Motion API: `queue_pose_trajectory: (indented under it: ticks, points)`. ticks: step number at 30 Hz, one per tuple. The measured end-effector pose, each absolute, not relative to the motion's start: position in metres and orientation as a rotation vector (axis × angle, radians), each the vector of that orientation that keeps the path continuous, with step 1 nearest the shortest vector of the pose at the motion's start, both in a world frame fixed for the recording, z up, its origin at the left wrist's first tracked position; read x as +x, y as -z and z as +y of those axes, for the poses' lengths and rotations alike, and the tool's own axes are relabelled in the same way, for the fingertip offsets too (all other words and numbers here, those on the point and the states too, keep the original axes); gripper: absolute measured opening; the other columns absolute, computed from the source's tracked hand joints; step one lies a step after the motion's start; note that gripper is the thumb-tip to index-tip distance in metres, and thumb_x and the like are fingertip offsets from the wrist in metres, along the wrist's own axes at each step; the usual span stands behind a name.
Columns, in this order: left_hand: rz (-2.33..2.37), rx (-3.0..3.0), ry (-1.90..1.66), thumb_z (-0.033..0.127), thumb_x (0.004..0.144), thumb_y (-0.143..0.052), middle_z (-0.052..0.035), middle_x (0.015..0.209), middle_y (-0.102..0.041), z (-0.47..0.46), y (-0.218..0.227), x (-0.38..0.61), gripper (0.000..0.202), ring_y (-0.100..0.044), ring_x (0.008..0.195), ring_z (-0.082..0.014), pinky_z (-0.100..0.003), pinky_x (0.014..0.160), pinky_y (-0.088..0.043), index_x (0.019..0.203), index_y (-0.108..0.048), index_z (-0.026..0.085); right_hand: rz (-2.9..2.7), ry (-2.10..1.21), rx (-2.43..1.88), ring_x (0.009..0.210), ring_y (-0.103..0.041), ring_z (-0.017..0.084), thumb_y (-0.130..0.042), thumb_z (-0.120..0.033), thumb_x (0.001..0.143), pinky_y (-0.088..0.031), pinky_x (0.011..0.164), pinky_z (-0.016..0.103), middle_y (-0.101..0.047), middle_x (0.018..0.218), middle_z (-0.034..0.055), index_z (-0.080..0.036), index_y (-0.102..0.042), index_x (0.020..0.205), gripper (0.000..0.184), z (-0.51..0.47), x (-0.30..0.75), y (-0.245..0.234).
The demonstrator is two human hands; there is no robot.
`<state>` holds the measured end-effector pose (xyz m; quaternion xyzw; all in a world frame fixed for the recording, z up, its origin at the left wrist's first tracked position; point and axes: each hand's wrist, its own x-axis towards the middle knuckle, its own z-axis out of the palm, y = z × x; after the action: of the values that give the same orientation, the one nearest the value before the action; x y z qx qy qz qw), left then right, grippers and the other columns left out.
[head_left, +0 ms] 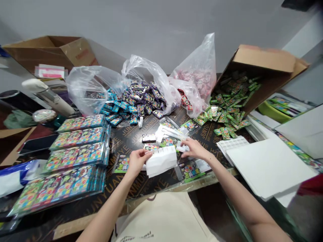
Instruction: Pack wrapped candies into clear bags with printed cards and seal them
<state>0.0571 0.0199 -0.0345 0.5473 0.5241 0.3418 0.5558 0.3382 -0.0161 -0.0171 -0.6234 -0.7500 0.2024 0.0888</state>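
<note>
My left hand (137, 162) is closed on a white, ribbed plastic tray (161, 160), held just above the dark table (131, 137). My right hand (194, 149) reaches to the right of that tray, its fingers pinching a small white card or packet (182, 147) lying among loose colourful cards and clear sleeves (168, 133). A printed green card (189, 170) lies under my right wrist.
Stacks of filled colourful blister packs (75, 151) stand at the left. Clear bags hold blue and purple sweets (136, 99) and red sweets (194, 80). A tipped carton (262, 72) spills green packets. White trays and sheets (267, 164) lie at the right.
</note>
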Motion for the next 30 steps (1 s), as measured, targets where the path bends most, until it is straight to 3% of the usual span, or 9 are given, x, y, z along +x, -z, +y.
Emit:
queue_pose_trajectory:
  ticks: [2, 5, 9, 12, 16, 19, 23, 26, 30]
  points:
    - [1.259, 1.269, -0.82, 0.04, 0.057, -0.07, 0.0025, 0.047, -0.054, 0.025, 0.039, 0.051, 0.032, -0.043, 0.042, -0.0084, -0.019, 0.043, -0.033, 0.066, -0.064, 0.01, -2.321, -0.58, -2.056, 0.094, -0.048, 0.028, -0.078, -0.043, 0.049, -0.035, 0.078, 0.038, -0.055, 0.091, 0.0062, -0.021, -0.06, 0.084, 0.045, -0.027, 0.36, 0.034]
    - [1.296, 1.289, -0.835, 0.04, 0.056, -0.071, 0.0026, 0.047, -0.054, 0.032, 0.044, 0.05, 0.031, -0.043, 0.042, -0.0084, -0.019, 0.042, -0.032, 0.065, -0.065, 0.011, -2.369, -0.603, -2.068, 0.089, -0.048, 0.025, -0.077, -0.04, 0.053, -0.034, 0.076, 0.035, -0.053, 0.086, 0.0038, -0.02, -0.057, 0.072, 0.035, -0.045, 0.376, 0.055]
    - [1.345, 1.327, -0.862, 0.038, 0.056, -0.07, 0.0032, 0.046, -0.052, 0.039, 0.05, 0.057, 0.028, -0.041, 0.042, -0.0075, -0.018, 0.042, -0.03, 0.064, -0.066, 0.011, -2.28, -0.564, -1.936, 0.091, -0.047, 0.024, -0.076, -0.044, 0.051, -0.032, 0.078, 0.035, -0.053, 0.091, 0.0032, -0.023, -0.055, 0.091, 0.05, -0.057, 0.374, 0.067]
    - [1.355, 1.343, -0.87, 0.037, 0.057, -0.07, 0.0032, 0.046, -0.051, 0.042, 0.052, 0.057, 0.028, -0.04, 0.042, -0.0073, -0.018, 0.041, -0.03, 0.064, -0.066, 0.011, -2.24, -0.587, -1.908, 0.088, -0.047, 0.024, -0.078, -0.046, 0.046, -0.032, 0.078, 0.037, -0.053, 0.088, 0.0031, -0.021, -0.054, 0.085, 0.052, -0.059, 0.366, 0.071]
    - [1.359, 1.318, -0.876, 0.038, 0.056, -0.069, 0.0025, 0.047, -0.053, 0.045, 0.05, 0.054, 0.029, -0.042, 0.041, -0.0078, -0.019, 0.04, -0.032, 0.065, -0.065, 0.01, -2.008, -1.046, -1.722, 0.074, -0.05, 0.017, -0.065, -0.038, 0.067, -0.037, 0.071, 0.031, -0.054, 0.071, -0.0007, -0.018, -0.049, 0.073, 0.026, -0.056, 0.373, 0.065]
    - [1.329, 1.289, -0.848, 0.038, 0.056, -0.07, 0.0017, 0.048, -0.055, 0.043, 0.053, 0.068, 0.029, -0.044, 0.041, -0.0081, -0.019, 0.04, -0.033, 0.065, -0.065, 0.01, -1.733, -1.271, -1.514, 0.066, -0.05, 0.014, -0.059, -0.037, 0.073, -0.039, 0.063, 0.026, -0.052, 0.069, -0.0014, -0.018, -0.049, 0.077, 0.022, -0.051, 0.399, 0.037]
    - [1.279, 1.286, -0.763, 0.035, 0.057, -0.071, -0.0008, 0.049, -0.059, 0.029, 0.068, 0.128, 0.026, -0.049, 0.042, -0.0108, -0.021, 0.041, -0.037, 0.063, -0.066, 0.01, -1.614, -1.029, -1.491, 0.071, -0.051, 0.014, -0.059, -0.037, 0.075, -0.039, 0.064, 0.025, -0.054, 0.078, 0.0007, -0.018, -0.052, 0.082, 0.022, -0.039, 0.422, 0.002]
    - [1.273, 1.324, -0.726, 0.032, 0.065, -0.066, -0.0043, 0.055, -0.063, 0.02, 0.076, 0.177, 0.024, -0.056, 0.048, -0.0152, -0.026, 0.046, -0.044, 0.07, -0.068, 0.009, -1.796, -0.999, -1.591, 0.063, -0.05, 0.014, -0.057, -0.04, 0.075, -0.038, 0.061, 0.026, -0.055, 0.069, -0.0006, -0.018, -0.053, 0.087, 0.025, -0.035, 0.409, 0.016]
    - [1.223, 1.462, -0.747, 0.028, 0.065, -0.067, -0.0089, 0.091, -0.069, 0.022, 0.067, 0.179, 0.036, -0.061, 0.084, -0.0227, -0.035, 0.078, -0.047, 0.098, -0.066, 0.014, -1.995, -0.45, -1.865, 0.077, -0.053, 0.021, -0.06, -0.039, 0.072, -0.037, 0.074, 0.037, -0.058, 0.078, 0.0033, -0.02, -0.055, 0.092, 0.028, -0.042, 0.39, 0.069]
